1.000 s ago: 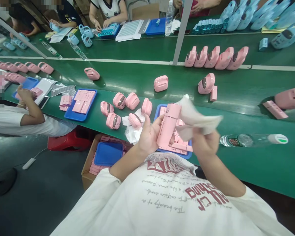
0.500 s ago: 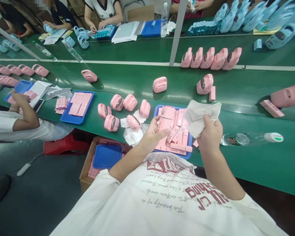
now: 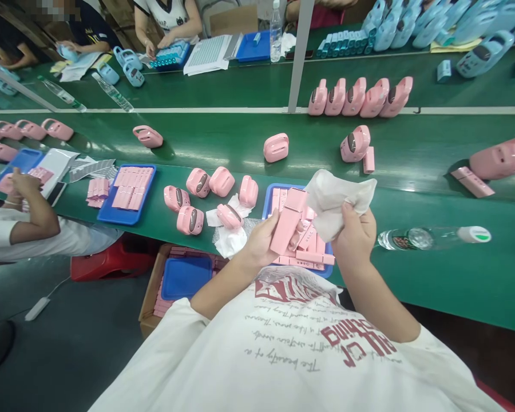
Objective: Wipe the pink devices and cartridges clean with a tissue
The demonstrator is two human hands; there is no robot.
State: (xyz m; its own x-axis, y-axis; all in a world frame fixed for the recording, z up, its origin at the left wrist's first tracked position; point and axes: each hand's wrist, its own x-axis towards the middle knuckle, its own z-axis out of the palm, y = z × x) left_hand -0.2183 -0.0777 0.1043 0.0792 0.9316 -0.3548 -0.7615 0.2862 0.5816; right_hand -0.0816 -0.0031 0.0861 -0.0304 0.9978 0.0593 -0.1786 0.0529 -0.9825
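My left hand (image 3: 264,237) is closed around a pink rectangular plastic piece (image 3: 288,223), lifted above the blue tray (image 3: 329,268). Fingertips show at the piece's far side. My right hand (image 3: 358,232) pinches a crumpled white cloth or tissue (image 3: 339,200), which hangs close to the right of the pink piece. In the tray lie several more pink pieces (image 3: 311,257), partly hidden by my hands. Left of the tray, several rounded pink plastic housings (image 3: 190,220) with handles stand on the green table, and one rests on white tissue (image 3: 232,241).
A clear bottle (image 3: 429,237) lies on its side at the right. Another blue tray (image 3: 105,214) of pink pieces sits to the left. More pink housings (image 3: 355,97) line the raised divider. A cardboard box (image 3: 148,326) stands below. A co-worker's arm (image 3: 38,212) is at far left.
My left hand has taken hold of a pink piece and raised it out of the tray. The cloth in my right hand now sits nearer to it. The view has shifted slightly.
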